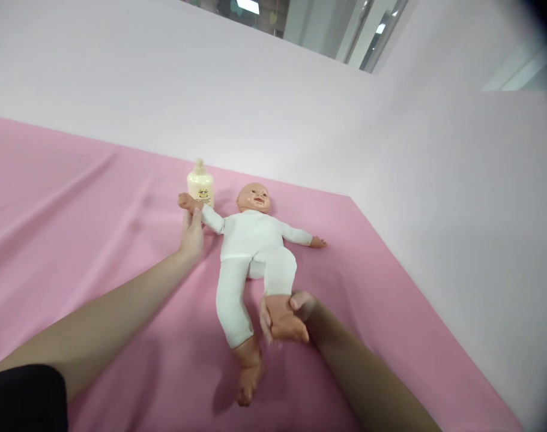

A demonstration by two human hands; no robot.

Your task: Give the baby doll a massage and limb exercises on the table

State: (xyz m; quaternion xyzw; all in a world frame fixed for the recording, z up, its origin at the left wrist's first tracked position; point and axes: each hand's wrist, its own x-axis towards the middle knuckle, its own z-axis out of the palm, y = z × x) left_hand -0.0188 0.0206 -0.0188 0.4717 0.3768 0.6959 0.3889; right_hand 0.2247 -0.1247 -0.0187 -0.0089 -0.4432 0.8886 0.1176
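A baby doll point(253, 237) with a white cloth body lies on its back, head toward the far wall. My left hand point(193, 233) is closed around the doll's forearm near the wrist, on the left side. Its fingers are partly hidden behind that arm. My right hand point(300, 307) wraps the ankle of the doll's right-side leg from behind and holds that foot raised. The other leg stretches toward me, and the right-side arm lies outstretched. Just behind the held arm stands a cream lotion bottle point(200, 180), its lower part hidden by the doll's arm.
A pink cloth point(97, 240) with some creases covers the surface. White walls point(165, 90) rise behind and along the right side. Above the far wall is a window opening point(309, 27).
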